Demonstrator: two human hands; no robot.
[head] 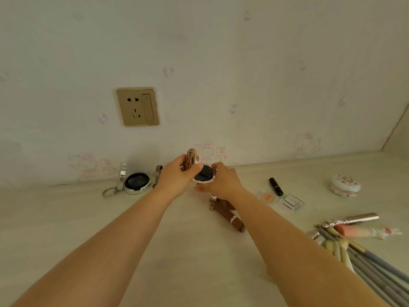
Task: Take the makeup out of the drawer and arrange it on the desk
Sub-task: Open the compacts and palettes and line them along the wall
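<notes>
From the head camera, both bare forearms reach forward over the pale counter (199, 251) toward the wall. The left hand (174, 176) grips the raised lid (192, 156) of a round rose-gold compact (203, 173), fingers curled round its patterned edge. The right hand (223, 181) clasps the compact's base from the right side, its dark inside facing up. The compact is held just above the counter, near the wall.

To the left, an open silver compact (136, 182) with a key ring lies on the counter. Below the right hand lies a brown lipstick tube (230, 217). Further right sit a black lipstick (276, 186), a peach blush pan (267, 197), a small clear case (291, 202) and a white floral trinket box (344, 186). A bundle of makeup pencils (365, 262) and a pink tube (356, 231) lie at the right edge. A gold wall socket (137, 106) sits on the patterned wall.
</notes>
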